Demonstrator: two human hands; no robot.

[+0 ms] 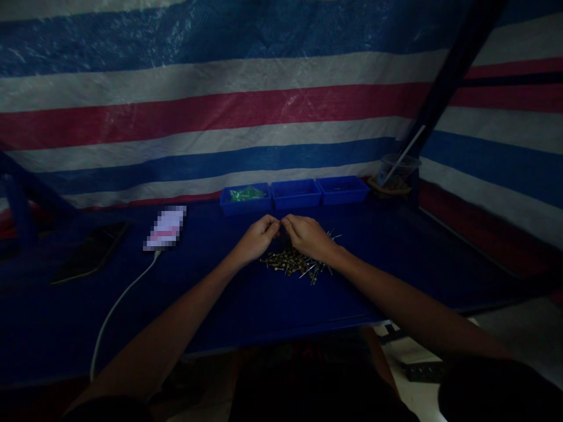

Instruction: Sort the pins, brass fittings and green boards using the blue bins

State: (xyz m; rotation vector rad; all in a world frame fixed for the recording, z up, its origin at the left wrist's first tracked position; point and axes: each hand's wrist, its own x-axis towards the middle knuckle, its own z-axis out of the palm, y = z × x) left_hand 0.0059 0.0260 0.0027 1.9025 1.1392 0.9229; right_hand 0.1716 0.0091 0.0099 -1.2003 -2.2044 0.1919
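My left hand [260,235] and my right hand [308,234] meet fingertip to fingertip above the blue tabletop [246,310]. Both are closed in a pinch; whatever lies between the fingers is too small and dark to make out. Just below them spreads a pile of small metal parts [288,261], brass-coloured screw-like pieces on the left and thin silver pins [313,269] on the right. My right hand and wrist cover part of this pile.
Three blue trays [295,202] stand in a row behind my hands; the left one contains green plastic [246,193]. A clear cup [399,167] stands at the back right. On the left lie a lit phone [166,228] with a white cable [118,302] and a dark tablet-like device [91,252].
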